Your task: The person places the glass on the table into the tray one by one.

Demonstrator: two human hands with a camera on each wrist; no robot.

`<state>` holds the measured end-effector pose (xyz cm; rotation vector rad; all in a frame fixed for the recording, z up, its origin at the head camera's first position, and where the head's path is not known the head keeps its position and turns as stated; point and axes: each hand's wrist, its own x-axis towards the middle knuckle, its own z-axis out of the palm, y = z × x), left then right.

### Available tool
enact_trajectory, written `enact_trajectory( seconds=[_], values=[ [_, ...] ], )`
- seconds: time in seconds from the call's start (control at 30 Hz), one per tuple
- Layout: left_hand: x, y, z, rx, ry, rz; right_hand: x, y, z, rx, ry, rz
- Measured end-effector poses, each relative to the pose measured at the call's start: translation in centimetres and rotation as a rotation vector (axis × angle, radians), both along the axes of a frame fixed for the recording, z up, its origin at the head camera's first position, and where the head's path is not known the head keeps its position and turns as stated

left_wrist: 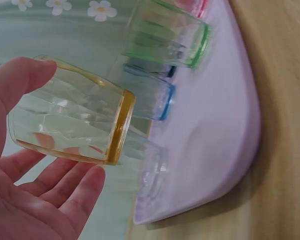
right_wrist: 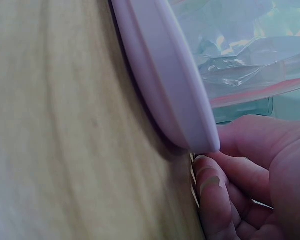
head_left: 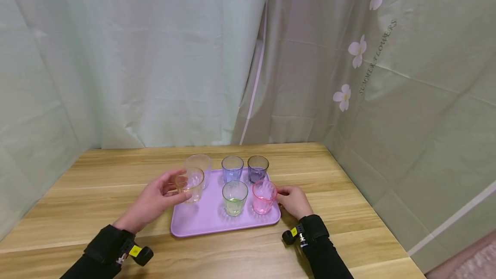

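My left hand point(head_left: 160, 195) grips a clear glass with a yellow rim point(left_wrist: 75, 110), thumb on one side and fingers on the other. In the left wrist view the yellow glass is held above the purple tray point(left_wrist: 205, 120), its base apart from it. At the tray's right side my right hand point(head_left: 295, 201) pinches the edge, with curled fingers beside the rim in the right wrist view. On the tray stand a pink glass point(head_left: 265, 203), a green glass point(head_left: 234, 206), a blue glass point(head_left: 232, 175), a dark grey-purple glass point(head_left: 257, 175) and a colourless glass point(head_left: 205, 165).
The tray lies on a wooden table point(head_left: 128, 162). Pale curtains point(head_left: 174, 55) hang behind the table, and a flowered one point(head_left: 407, 119) runs along its right side. Wrist cameras sit on both black sleeves.
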<state>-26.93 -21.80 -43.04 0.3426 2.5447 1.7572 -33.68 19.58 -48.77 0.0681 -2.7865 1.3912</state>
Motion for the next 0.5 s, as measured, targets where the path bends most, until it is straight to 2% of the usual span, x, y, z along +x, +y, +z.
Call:
enact_trajectory(
  seconds=[0.33, 0.5],
  values=[
    [0.0, 0.5, -1.7, 0.015, -0.067, -0.032, 0.1, 0.0, 0.1, -0.003, 0.016, 0.01],
    [0.2, 0.9, -2.4, 0.017, -0.071, -0.053, 0.0, 0.0, -0.1, 0.002, 0.014, 0.012]
  ],
)
